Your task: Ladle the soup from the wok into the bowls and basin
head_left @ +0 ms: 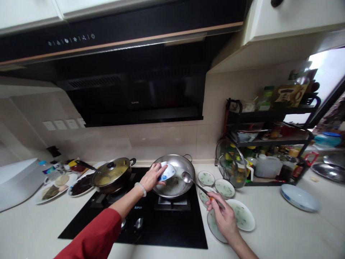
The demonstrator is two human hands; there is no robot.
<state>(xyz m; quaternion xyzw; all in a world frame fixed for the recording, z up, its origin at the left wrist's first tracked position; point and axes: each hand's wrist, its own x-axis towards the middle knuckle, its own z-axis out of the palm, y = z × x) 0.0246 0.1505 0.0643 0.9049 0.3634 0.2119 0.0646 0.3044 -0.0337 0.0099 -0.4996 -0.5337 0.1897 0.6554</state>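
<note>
My left hand (151, 177) grips a small white bowl with a blue pattern (167, 172), tilted over the steel wok (188, 163) on the right burner. Its contents are hidden from me. In my right hand (222, 214) is a ladle (185, 176) with a dark handle, its round head above the wok's right side. Pale liquid with dark green bits lies in the wok. Under and beside my right hand stand several bowls of similar soup, among them a round bowl (206, 178), another bowl (224, 189) and an oval dish (244, 216).
A lidded pan (113, 176) sits on the left burner of the black gas hob (161, 230). Plates of food (56, 189) lie to its left. A glass lid (229, 162) leans on the black seasoning rack (272, 142). An upturned-looking pale plate (299, 198) lies right; the range hood (134, 90) hangs above.
</note>
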